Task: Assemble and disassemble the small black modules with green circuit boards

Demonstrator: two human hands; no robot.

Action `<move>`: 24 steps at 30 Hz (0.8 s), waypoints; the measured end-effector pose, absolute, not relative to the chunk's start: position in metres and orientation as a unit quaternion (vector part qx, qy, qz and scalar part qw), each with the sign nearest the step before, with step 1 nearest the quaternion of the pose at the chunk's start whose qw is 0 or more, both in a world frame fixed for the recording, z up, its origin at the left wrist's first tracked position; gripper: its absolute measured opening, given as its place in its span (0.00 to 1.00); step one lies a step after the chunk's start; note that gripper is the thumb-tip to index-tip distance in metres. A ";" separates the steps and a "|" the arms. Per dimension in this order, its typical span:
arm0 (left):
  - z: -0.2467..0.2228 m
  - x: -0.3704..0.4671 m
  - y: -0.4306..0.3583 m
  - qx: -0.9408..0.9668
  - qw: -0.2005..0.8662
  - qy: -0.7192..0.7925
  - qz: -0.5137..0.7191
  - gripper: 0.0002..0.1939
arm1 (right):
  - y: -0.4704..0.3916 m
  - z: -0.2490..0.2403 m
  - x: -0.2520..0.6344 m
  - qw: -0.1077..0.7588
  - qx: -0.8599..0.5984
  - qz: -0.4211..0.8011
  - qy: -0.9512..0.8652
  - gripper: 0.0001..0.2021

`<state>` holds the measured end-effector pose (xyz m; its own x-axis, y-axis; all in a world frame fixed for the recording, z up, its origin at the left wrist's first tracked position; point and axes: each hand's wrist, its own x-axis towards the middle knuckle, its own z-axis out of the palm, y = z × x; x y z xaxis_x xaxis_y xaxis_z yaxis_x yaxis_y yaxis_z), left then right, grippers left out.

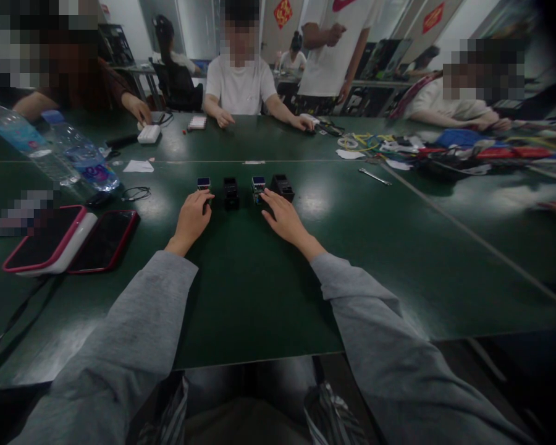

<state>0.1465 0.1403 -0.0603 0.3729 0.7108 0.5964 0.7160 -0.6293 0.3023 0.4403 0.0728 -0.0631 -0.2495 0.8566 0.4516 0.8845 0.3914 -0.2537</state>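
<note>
Four-sided small devices with little screens stand in a row with black plastic holders on the green table [259,296]. My left hand [191,219] rests at the near side of the left small screen device [204,183], its fingers loosely stretched and covering the lower part. Just right of it stands one black holder [230,193]. My right hand [287,217] lies with fingers apart, fingertips at the second small screen device [258,183] and close to the other black holder [283,185]. Whether the fingertips touch the devices, I cannot tell.
Phones [105,241] and water bottles [81,154] are at the left, with a thin black cable [136,193]. A wrench [374,177] lies to the right, before a heap of cables and tools [463,148]. Several people sit or stand around; one person [241,86] sits opposite.
</note>
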 end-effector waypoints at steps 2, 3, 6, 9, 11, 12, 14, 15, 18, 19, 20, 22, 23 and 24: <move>-0.060 0.146 0.140 -0.829 0.002 -0.432 -0.356 0.16 | 0.073 -0.063 0.440 0.271 -0.550 -0.021 -0.790 0.27; -0.059 0.146 0.140 -0.828 0.002 -0.433 -0.355 0.16 | 0.073 -0.063 0.440 0.272 -0.548 -0.020 -0.791 0.27; -0.058 0.147 0.138 -0.827 0.002 -0.435 -0.357 0.15 | 0.073 -0.062 0.440 0.268 -0.550 -0.020 -0.791 0.28; -0.057 0.147 0.138 -0.825 0.002 -0.435 -0.361 0.15 | 0.073 -0.062 0.440 0.258 -0.552 -0.019 -0.793 0.29; -0.058 0.148 0.139 -0.824 -0.001 -0.435 -0.363 0.16 | 0.074 -0.063 0.441 0.253 -0.551 -0.015 -0.795 0.30; -0.058 0.148 0.139 -0.824 -0.004 -0.435 -0.364 0.16 | 0.075 -0.064 0.441 0.251 -0.551 -0.012 -0.796 0.30; -0.059 0.147 0.140 -0.824 -0.005 -0.434 -0.364 0.16 | 0.076 -0.065 0.442 0.248 -0.551 -0.006 -0.797 0.31; -0.059 0.147 0.140 -0.825 -0.004 -0.433 -0.364 0.16 | 0.076 -0.066 0.442 0.246 -0.551 -0.004 -0.797 0.31; -0.059 0.147 0.139 -0.826 0.011 -0.432 -0.363 0.16 | 0.077 -0.066 0.443 0.242 -0.552 -0.004 -0.798 0.31; -0.058 0.148 0.138 -0.825 0.017 -0.432 -0.363 0.16 | 0.076 -0.066 0.442 0.241 -0.552 -0.005 -0.798 0.31; -0.058 0.148 0.137 -0.825 0.024 -0.433 -0.362 0.16 | 0.075 -0.065 0.442 0.241 -0.551 -0.007 -0.799 0.31; -0.056 0.149 0.135 -0.826 0.037 -0.433 -0.358 0.17 | 0.073 -0.063 0.441 0.248 -0.553 -0.020 -0.795 0.30; -0.055 0.149 0.134 -0.829 0.041 -0.432 -0.353 0.17 | 0.073 -0.062 0.440 0.257 -0.559 -0.031 -0.788 0.30; -0.055 0.150 0.132 -0.832 0.043 -0.429 -0.348 0.18 | 0.072 -0.061 0.440 0.270 -0.568 -0.042 -0.776 0.29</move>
